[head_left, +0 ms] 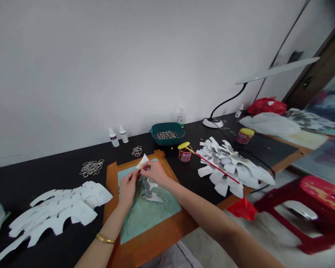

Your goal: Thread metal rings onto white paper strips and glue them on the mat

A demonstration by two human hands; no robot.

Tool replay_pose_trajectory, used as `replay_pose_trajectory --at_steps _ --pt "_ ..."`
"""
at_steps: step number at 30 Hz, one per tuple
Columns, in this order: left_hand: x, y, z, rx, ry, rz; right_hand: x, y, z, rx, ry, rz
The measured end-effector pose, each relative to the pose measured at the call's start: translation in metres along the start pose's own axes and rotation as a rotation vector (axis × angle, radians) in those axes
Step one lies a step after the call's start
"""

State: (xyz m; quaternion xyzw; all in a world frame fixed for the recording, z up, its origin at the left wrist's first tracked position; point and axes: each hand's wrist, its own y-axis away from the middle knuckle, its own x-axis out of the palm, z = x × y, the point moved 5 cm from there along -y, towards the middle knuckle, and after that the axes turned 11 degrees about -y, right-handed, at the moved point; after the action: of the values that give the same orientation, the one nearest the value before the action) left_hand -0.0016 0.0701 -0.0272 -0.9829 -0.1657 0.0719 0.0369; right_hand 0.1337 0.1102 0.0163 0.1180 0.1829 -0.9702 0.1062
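Over the upper part of a pale green sheet (145,219) edged with brown tape, my two hands meet at a small white piece (142,162). My left hand (128,183), with a gold bangle on its wrist, pinches the piece's lower end. My right hand (153,172) has its fingers closed at the piece's right side; its fingertips partly hide what they grip. Just below them, a white cut piece with grey round patches (153,196) lies on the sheet.
White cut shapes lie left (69,204) and right (229,163). Behind are a green basin (167,142) of metal rings, loose rings (92,168), small bottles (114,138), and a red tin (184,155) with a brush (212,164). A lamp (213,123) stands right; a red stool (309,208) is lower right.
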Motion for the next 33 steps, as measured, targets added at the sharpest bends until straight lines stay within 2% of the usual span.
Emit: replay_pose_trajectory --at_steps 3,7,10,14,17,19,21,24,28,33 --pt "0.007 -0.002 0.000 -0.058 0.169 0.040 0.003 -0.002 -0.005 0.032 -0.101 -0.003" --pt "0.010 -0.002 -0.003 -0.112 0.329 0.010 0.009 -0.002 -0.007 0.047 -0.153 -0.055" --pt "0.002 -0.002 -0.002 -0.122 0.213 -0.019 0.002 -0.001 -0.005 0.012 -0.123 -0.088" --pt "-0.012 -0.001 -0.001 -0.069 -0.067 -0.087 -0.010 0.000 0.009 -0.228 0.104 -0.077" --pt "-0.013 -0.001 -0.004 0.024 -0.146 -0.074 -0.006 0.003 0.017 -0.368 0.296 0.031" --pt "-0.011 -0.001 -0.007 0.061 -0.168 -0.069 0.002 0.005 0.020 -0.416 0.430 0.119" --pt "-0.011 0.000 -0.008 0.056 -0.166 -0.079 0.008 0.007 0.022 -0.433 0.527 0.150" --pt "-0.011 0.002 -0.009 0.057 -0.153 -0.095 0.009 0.007 0.022 -0.366 0.534 0.089" --pt "-0.008 0.000 -0.006 0.036 -0.119 -0.060 0.006 0.006 0.015 -0.209 0.296 0.046" --pt "0.001 -0.007 0.005 -0.108 0.222 0.010 0.002 0.003 0.001 -0.054 -0.055 -0.072"
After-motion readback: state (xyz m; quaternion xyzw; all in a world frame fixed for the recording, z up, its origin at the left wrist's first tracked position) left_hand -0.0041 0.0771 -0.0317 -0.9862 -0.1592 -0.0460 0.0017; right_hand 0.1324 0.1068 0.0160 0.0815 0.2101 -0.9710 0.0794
